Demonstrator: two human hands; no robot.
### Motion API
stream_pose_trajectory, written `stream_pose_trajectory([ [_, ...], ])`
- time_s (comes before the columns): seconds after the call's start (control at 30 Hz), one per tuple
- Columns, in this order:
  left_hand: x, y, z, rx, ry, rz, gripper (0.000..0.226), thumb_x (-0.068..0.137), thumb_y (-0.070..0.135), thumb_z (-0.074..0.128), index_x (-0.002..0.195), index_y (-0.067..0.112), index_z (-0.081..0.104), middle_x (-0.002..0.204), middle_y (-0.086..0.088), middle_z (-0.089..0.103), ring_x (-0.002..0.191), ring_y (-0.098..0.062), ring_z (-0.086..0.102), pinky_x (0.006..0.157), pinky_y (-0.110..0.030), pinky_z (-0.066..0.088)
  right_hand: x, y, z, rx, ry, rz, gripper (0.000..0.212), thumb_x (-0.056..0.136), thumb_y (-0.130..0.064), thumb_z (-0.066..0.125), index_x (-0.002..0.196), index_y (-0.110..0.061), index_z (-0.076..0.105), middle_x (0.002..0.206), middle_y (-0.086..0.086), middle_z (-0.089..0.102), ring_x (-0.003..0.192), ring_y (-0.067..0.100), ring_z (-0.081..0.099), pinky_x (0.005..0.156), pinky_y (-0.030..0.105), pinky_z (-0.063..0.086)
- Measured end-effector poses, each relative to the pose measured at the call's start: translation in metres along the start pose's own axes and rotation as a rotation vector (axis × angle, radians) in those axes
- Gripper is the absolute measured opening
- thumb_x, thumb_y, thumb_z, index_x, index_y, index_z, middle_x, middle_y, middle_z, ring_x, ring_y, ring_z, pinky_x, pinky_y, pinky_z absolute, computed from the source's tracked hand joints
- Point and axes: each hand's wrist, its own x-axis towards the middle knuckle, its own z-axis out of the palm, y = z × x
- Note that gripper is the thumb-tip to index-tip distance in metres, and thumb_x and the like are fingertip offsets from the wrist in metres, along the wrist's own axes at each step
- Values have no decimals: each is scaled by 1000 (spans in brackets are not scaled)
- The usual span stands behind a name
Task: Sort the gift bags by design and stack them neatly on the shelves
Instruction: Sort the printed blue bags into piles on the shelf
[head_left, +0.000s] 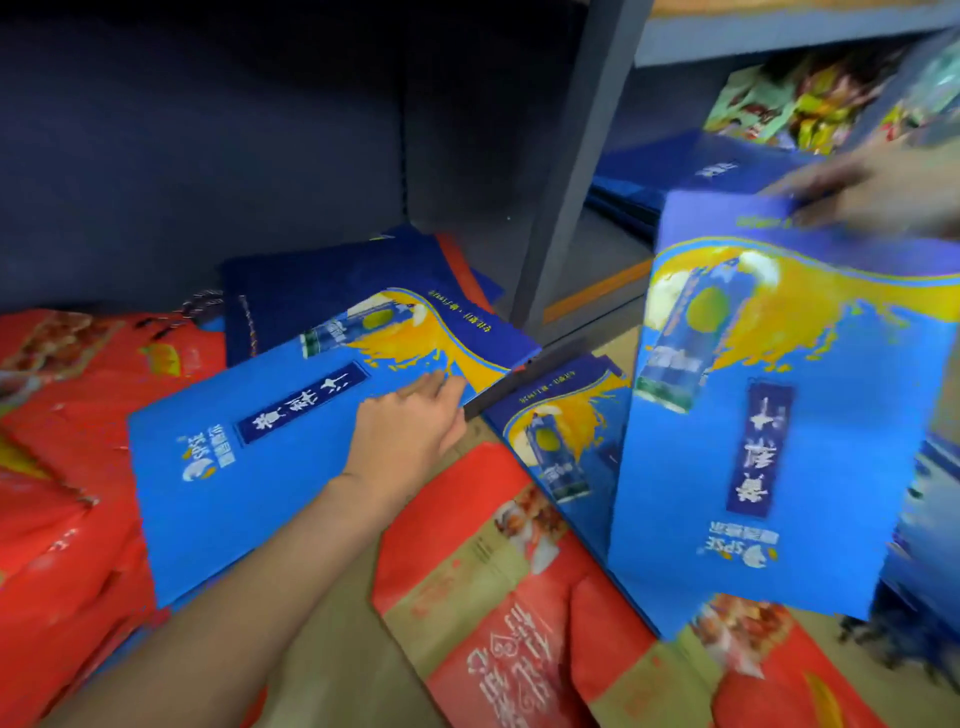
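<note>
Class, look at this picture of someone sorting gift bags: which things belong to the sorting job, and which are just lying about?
Part of the job:
- blue bag in the right hand
- flat blue bag under the left hand
- red bags
- shelf post

Lying about:
- snack packets, blurred

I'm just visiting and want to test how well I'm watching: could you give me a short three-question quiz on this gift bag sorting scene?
1. True or false: the left hand lies on a flat blue bag.
2. What does the right hand hold? A) a red bag B) an upright blue bag C) nothing
3. Fill in: the flat bag at bottom centre is mainly ____ and tan.

Key:
1. True; the fingers lie fairly straight on it.
2. B; it grips the top edge of the lifted blue bag.
3. Red.
</note>
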Motion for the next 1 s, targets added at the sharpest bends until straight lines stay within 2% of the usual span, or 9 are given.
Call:
stream_pose_trajectory([
  [0.1, -5, 9, 6, -15, 58, 51, 36, 73, 31, 39, 75, 17, 72, 75, 5, 72, 52, -11, 66, 32, -16, 34, -18, -3, 70, -203, 88, -59, 34, 85, 3, 56, 119, -2, 61, 112, 31, 58, 104, 43, 54, 89, 38, 37],
  [0.3, -23, 7, 17, -107, 140, 167, 30, 78, 24, 44, 75, 15, 73, 79, 2, 74, 62, -12, 71, 36, -21, 44, -95, 74, 184, -13, -197, 387, 55, 89, -19, 60, 138, -5, 38, 135, 27, 41, 129, 35, 37, 101, 32, 28],
  [0.4, -32, 27, 13, -227, 225, 303, 23, 84, 20, 50, 80, 15, 73, 87, 0, 75, 77, -11, 72, 55, -26, 56, -145, 103, 228, 189, -338, 662, 75, 83, -33, 68, 141, -3, 30, 140, 26, 36, 130, 36, 36, 102, 38, 35],
  [0.53, -40, 59, 21, -371, 86, 542, 8, 87, 20, 49, 94, 19, 51, 81, 4, 73, 76, -10, 71, 68, -25, 58, -176, 104, 263, 201, -411, 716, 89, 75, -38, 74, 142, -8, 24, 140, 25, 31, 130, 35, 35, 99, 33, 34],
  [0.67, -30, 63, 38, -269, -224, 185, 38, 79, 30, 44, 115, 20, 50, 106, -5, 70, 99, -20, 67, 73, -32, 56, -177, 109, 264, 278, -273, 697, 80, 74, -14, 77, 138, -9, 30, 124, 25, 47, 114, 34, 47, 81, 33, 36],
  [0.73, -27, 52, 44, -66, -541, 46, 61, 89, 46, 45, 143, 19, 31, 151, -9, 31, 139, -29, 29, 106, -45, 33, -177, 118, 249, 421, -164, 729, 71, 74, 3, 70, 136, -8, 37, 112, 20, 51, 98, 31, 52, 77, 37, 39],
  [0.8, -32, 35, 52, 31, -741, -49, 81, 88, 55, 49, 150, 25, 8, 158, -6, -6, 144, -34, -5, 112, -55, 10, -176, 130, 223, 452, -49, 711, 69, 75, 12, 63, 136, -7, 38, 116, 22, 53, 102, 34, 53, 83, 41, 41],
  [0.9, -30, 14, 51, 106, -572, -120, 101, 70, 49, 74, 149, 18, 20, 155, -22, 4, 141, -45, 4, 106, -66, 11, -171, 143, 173, 212, -13, 632, 68, 78, 13, 58, 139, -10, 38, 124, 27, 51, 109, 40, 52, 84, 39, 40],
  [1.0, -17, -5, 48, 130, -606, -371, 102, 78, 50, 66, 151, 19, 1, 154, -21, 5, 139, -41, 13, 110, -57, 12, -155, 140, 153, 121, -80, 564, 69, 81, 13, 51, 142, -15, 35, 120, 25, 47, 108, 41, 51, 83, 39, 41],
])
